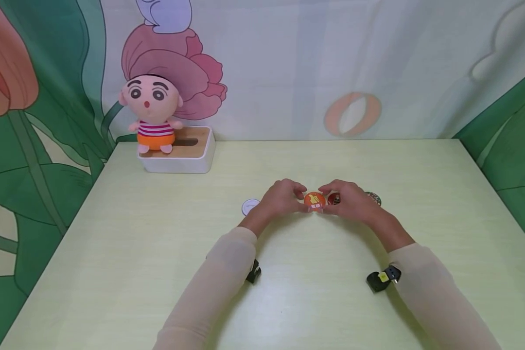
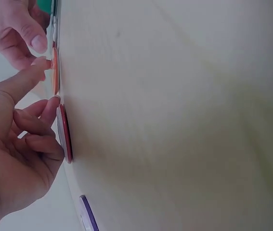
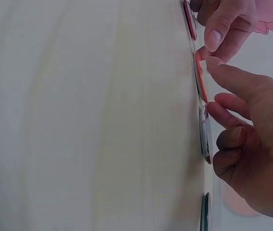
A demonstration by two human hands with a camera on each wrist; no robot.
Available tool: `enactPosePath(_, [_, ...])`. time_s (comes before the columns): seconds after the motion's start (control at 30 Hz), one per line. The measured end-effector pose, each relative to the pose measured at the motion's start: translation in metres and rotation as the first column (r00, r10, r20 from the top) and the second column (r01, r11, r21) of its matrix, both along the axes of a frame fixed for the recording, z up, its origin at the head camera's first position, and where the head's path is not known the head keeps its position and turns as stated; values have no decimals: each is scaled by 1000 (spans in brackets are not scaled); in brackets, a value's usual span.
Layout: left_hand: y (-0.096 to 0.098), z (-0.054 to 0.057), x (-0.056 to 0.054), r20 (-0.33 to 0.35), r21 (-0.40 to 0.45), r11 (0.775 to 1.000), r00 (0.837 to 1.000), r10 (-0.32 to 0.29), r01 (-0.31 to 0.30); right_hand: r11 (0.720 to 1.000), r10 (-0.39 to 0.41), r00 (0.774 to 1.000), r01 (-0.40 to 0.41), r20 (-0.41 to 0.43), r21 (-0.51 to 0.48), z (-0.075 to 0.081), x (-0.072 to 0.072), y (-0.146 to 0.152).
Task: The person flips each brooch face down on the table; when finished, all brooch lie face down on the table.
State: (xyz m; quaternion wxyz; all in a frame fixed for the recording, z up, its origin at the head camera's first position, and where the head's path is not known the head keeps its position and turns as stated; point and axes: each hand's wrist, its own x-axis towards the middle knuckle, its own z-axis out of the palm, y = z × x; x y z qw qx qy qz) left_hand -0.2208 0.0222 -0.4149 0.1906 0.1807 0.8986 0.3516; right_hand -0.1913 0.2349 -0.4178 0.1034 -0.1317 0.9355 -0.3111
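Observation:
An orange round badge (image 1: 315, 200) with a yellow thumbs-up picture lies on the table between both hands. From its left side my left hand (image 1: 284, 197) pinches the edge with thumb and forefinger. My right hand (image 1: 350, 199) does likewise at the right edge, its other fingers curled in. Beneath the left hand sits a red-edged badge (image 2: 65, 134), hidden in the head view. A dark red badge (image 1: 334, 198) shows partly behind the right fingers. In the right wrist view, the orange badge (image 3: 200, 77) stands in line with its neighbours.
A white-and-purple badge (image 1: 250, 206) lies left of the left wrist, and a dark green patterned badge (image 1: 374, 198) peeks out beyond the right hand. At the back left, a plush doll (image 1: 155, 114) sits on a white tissue box (image 1: 177, 165) with a wooden lid. Printed curtains hang behind the table.

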Motion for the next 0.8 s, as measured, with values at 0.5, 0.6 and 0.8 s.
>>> enactPosePath(0.5, [4,1,-1,-55,-42,999,998,-3,1,997,-45,999,42,32,64,-1,-1,-6])
enactPosePath(0.6, [5,2,0,-59,-42,999,998,-8,5,997,-53,998,50,40,62,-1,-1,-6])
enactPosePath(0.8, [5,2,1,-79,-39,999,997,-26,23,996,-64,997,61,43,58,-1,0,-5])
